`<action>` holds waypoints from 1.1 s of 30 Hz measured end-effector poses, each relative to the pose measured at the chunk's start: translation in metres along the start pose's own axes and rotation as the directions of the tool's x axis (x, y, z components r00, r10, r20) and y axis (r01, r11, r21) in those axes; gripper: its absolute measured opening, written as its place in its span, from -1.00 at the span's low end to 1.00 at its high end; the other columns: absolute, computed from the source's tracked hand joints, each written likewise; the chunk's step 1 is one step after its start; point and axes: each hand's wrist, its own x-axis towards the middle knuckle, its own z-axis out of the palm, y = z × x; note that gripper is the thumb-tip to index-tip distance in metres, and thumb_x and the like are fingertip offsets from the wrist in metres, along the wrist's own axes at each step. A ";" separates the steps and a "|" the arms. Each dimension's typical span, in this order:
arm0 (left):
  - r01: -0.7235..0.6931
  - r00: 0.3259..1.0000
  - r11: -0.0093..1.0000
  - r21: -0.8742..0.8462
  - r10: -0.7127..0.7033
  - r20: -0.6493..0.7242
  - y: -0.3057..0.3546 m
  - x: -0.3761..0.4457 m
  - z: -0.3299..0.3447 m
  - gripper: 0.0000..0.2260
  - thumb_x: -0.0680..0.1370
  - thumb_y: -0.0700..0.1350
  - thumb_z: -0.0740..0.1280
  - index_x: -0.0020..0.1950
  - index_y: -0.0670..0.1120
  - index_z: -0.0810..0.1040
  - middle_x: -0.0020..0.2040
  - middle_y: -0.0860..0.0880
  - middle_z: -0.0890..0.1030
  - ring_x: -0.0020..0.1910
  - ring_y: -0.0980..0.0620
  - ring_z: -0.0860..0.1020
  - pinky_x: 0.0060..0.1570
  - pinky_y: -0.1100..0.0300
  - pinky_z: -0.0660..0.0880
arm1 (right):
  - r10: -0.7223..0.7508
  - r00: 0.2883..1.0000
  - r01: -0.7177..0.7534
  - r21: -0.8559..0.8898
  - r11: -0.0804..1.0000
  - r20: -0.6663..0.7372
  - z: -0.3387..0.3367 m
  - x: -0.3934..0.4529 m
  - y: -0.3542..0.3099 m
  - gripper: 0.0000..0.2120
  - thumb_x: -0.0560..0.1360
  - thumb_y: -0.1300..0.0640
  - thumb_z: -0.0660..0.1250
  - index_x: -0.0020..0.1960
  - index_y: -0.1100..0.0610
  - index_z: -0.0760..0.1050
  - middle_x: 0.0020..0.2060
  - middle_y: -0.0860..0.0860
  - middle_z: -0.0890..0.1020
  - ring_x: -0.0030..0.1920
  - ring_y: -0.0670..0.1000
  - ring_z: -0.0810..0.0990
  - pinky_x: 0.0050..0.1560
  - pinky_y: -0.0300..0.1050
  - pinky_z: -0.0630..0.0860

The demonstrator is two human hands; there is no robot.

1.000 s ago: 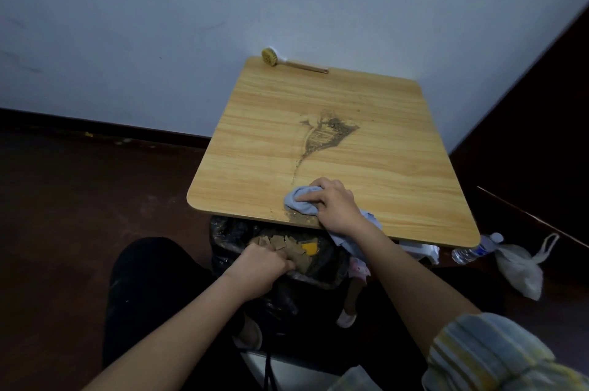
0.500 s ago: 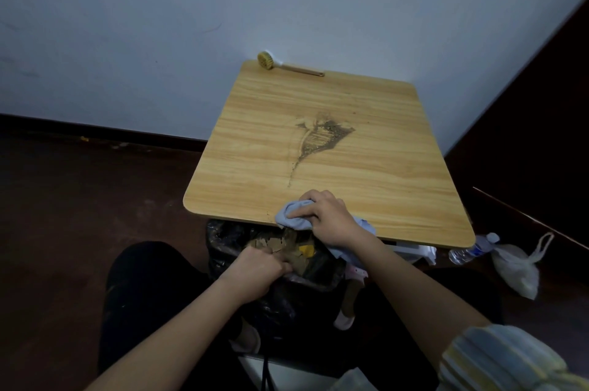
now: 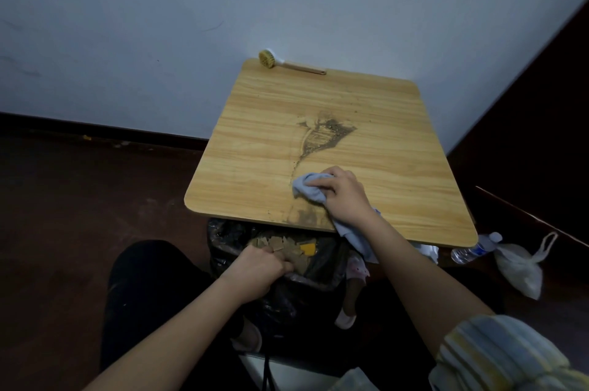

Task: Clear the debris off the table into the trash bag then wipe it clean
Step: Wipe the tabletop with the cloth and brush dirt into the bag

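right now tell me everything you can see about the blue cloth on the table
The blue cloth is a soft, pale blue fabric rag, bunched into a wad. The right hand grips it and presses it onto the wooden table near the front edge, at the lower end of the dirt trail. A loose tail runs under the wrist and hangs off the front edge, beside the black trash bag.

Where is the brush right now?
In the head view, the brush lies at the far left corner of the table, by the wall, well beyond the dirt patch.
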 end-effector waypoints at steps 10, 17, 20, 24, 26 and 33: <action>-0.002 1.000 1.000 -0.008 0.002 -0.003 -0.001 0.001 0.001 -0.65 0.57 -0.21 0.14 0.33 0.05 0.40 0.24 -0.04 0.49 0.20 -0.12 0.47 -0.18 0.10 0.33 | 0.120 0.982 -0.105 -0.106 0.989 0.143 0.020 -0.001 0.011 -0.58 0.61 0.24 0.12 0.35 -0.12 0.47 0.23 0.01 0.40 0.23 0.14 0.29 0.05 0.01 0.27; -0.005 1.000 1.000 -0.004 0.005 -0.016 0.001 0.002 0.002 -0.66 0.58 -0.20 0.14 0.32 0.05 0.41 0.23 -0.03 0.49 0.21 -0.11 0.46 -0.21 0.13 0.24 | -0.010 0.982 0.029 -0.098 0.995 0.190 0.027 -0.012 -0.004 -0.60 0.63 0.22 0.11 0.33 -0.14 0.49 0.21 0.01 0.42 0.20 0.12 0.32 0.05 -0.02 0.31; 0.000 1.000 1.000 0.001 0.000 -0.014 0.002 0.002 0.002 -0.67 0.58 -0.19 0.14 0.32 0.05 0.41 0.23 -0.03 0.49 0.21 -0.11 0.47 -0.20 0.13 0.26 | -0.038 0.978 0.059 -0.093 0.994 0.205 0.029 -0.015 -0.008 -0.61 0.63 0.22 0.12 0.32 -0.14 0.50 0.21 0.02 0.42 0.19 0.13 0.32 0.04 -0.03 0.29; 0.001 1.000 1.000 0.004 -0.001 -0.014 0.002 0.002 0.002 -0.66 0.57 -0.21 0.14 0.31 0.04 0.41 0.23 -0.04 0.49 0.21 -0.11 0.46 -0.21 0.13 0.25 | -0.066 0.970 0.087 -0.078 0.993 0.233 0.031 -0.018 -0.011 -0.61 0.64 0.22 0.11 0.31 -0.15 0.51 0.21 0.03 0.41 0.19 0.14 0.31 0.05 -0.01 0.26; 0.002 1.000 1.000 0.007 -0.002 -0.011 0.002 0.002 0.002 -0.66 0.56 -0.21 0.15 0.31 0.04 0.41 0.23 -0.04 0.49 0.21 -0.11 0.47 -0.20 0.13 0.28 | -0.075 0.968 0.095 -0.072 0.993 0.239 0.032 -0.021 -0.013 -0.60 0.64 0.22 0.11 0.31 -0.15 0.50 0.21 0.03 0.41 0.18 0.14 0.31 0.04 -0.01 0.24; 0.001 1.000 1.000 0.013 -0.001 -0.011 0.001 0.002 0.001 -0.66 0.56 -0.21 0.15 0.30 0.05 0.42 0.23 -0.04 0.50 0.19 -0.12 0.48 -0.21 0.13 0.22 | -0.107 0.958 0.131 -0.075 0.989 0.266 0.031 -0.029 -0.021 -0.61 0.64 0.22 0.10 0.32 -0.12 0.50 0.25 0.03 0.40 0.21 0.14 0.30 0.15 0.06 0.29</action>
